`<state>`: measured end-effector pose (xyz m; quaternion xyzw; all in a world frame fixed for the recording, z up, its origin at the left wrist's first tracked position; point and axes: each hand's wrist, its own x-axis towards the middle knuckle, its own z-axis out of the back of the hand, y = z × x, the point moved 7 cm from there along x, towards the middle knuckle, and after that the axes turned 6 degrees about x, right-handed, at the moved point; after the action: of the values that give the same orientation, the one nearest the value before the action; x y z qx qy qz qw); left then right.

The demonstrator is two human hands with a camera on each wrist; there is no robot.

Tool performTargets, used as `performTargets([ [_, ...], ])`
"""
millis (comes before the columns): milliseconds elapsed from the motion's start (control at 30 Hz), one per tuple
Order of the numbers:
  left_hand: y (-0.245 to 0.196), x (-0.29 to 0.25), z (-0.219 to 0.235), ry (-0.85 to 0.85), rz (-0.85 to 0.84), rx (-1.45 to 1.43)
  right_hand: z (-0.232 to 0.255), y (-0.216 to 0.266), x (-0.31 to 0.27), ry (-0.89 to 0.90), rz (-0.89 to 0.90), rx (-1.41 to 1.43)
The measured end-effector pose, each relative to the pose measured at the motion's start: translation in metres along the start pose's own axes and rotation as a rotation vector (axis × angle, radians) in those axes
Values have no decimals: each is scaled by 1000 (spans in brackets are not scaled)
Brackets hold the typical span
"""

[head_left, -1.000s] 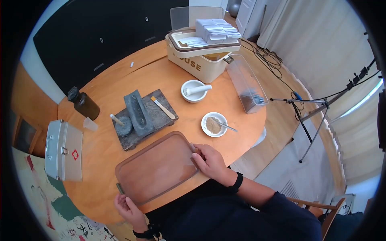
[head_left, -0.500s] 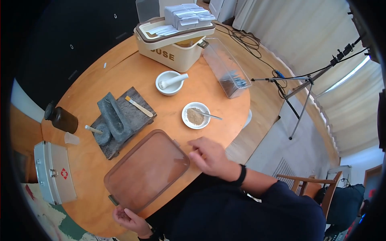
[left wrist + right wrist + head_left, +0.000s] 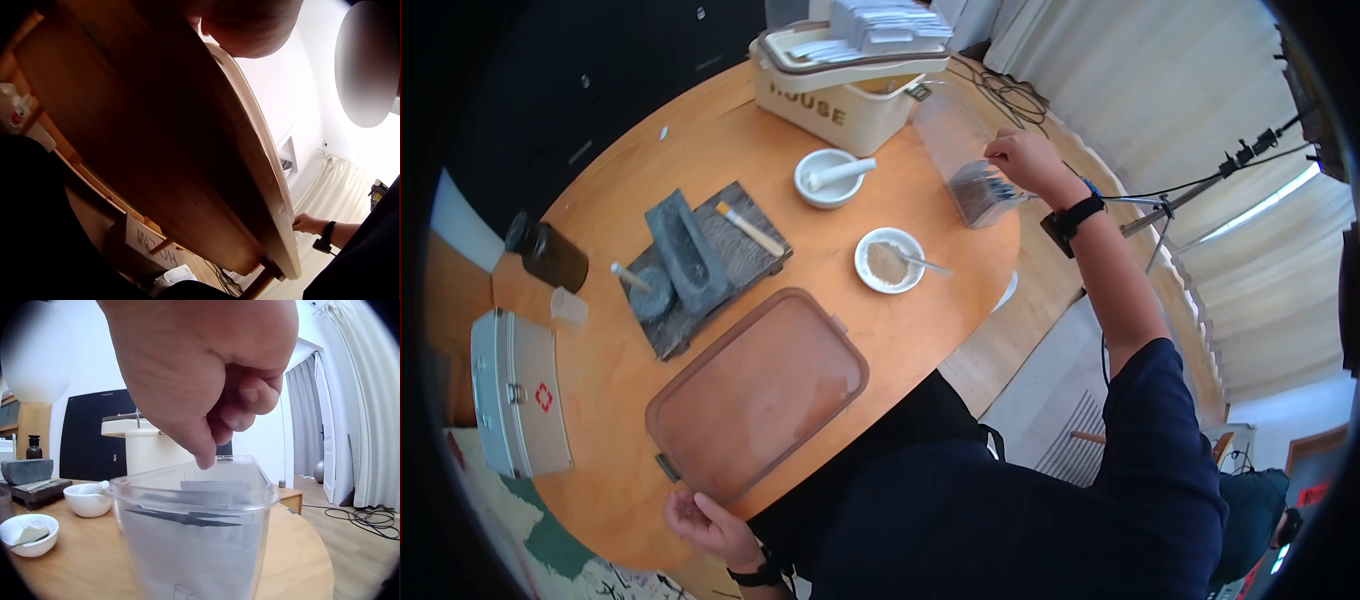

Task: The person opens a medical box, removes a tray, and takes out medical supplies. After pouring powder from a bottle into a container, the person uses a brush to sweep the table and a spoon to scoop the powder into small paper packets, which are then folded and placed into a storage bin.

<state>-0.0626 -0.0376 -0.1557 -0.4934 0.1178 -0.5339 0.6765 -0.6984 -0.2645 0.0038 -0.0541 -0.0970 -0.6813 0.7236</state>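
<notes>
My right hand [image 3: 1035, 165] is over a clear plastic box [image 3: 945, 130] holding several thin, light-and-dark packets [image 3: 980, 190] stood on edge. In the right wrist view its thumb points down just above a packet [image 3: 212, 485], with the other fingers curled behind; I cannot tell whether it pinches one. My left hand [image 3: 712, 525] lies palm up, fingers loosely curled and holding nothing, at the table edge beside the near corner of a brown tray [image 3: 760, 390]. In the left wrist view, part of the left hand [image 3: 256, 25] shows above the table's underside.
A white bowl [image 3: 863, 262] of tan powder with a spoon stands behind the tray. Further back are a mortar and pestle [image 3: 828, 180] and a cream bin [image 3: 830, 108] topped with white envelopes. Left are a stone grinder [image 3: 690, 250], brush [image 3: 750, 228], brown bottle [image 3: 550, 255] and first-aid case [image 3: 520, 395].
My right hand has left the tray's right end and moved forward and right to the clear box. The left hand stays near the tray's near corner. The head view has shifted.
</notes>
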Motion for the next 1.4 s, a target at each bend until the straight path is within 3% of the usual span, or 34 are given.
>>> performTargets([
  [67, 5, -2, -3, -1, 85, -112, -16, -3, 5, 85, 6, -77],
  [167, -6, -1, 2, -39, 53, -42, -35, -14, 13, 135, 0, -37],
  [233, -12, 4, -5, 65, -11, -141, -18, 1, 9, 97, 4, -35],
  [367, -13, 3, -4, 34, 38, -122, 47, 20, -7, -167, 19, -14],
  [433, -15, 3, -5, 35, 1, -95, 83, 57, -13, -283, 104, 61],
  [533, -14, 2, -6, 104, 6, -96, 103, 133, -17, -307, 118, 250],
  [600, -17, 3, -6, 88, -11, -73, 80, 176, -13, -244, 287, 429],
  [700, -20, 5, -6, 22, -35, -57, 42, 257, -11, -84, 363, 431],
  [767, -19, 5, -3, -30, -25, -57, 19, 301, -11, -25, 600, 328],
  [867, -28, 8, -1, -29, -102, 55, -12, 330, -8, 57, 674, 328],
  [900, -29, 11, 1, -42, -82, 62, -17, 336, -7, 84, 674, 302],
  [967, -42, 15, 1, -15, -196, 116, -27, 343, -5, 121, 688, 269],
  [1400, -41, 16, 0, -26, -182, 67, -54, 332, -5, 177, 621, 270],
])
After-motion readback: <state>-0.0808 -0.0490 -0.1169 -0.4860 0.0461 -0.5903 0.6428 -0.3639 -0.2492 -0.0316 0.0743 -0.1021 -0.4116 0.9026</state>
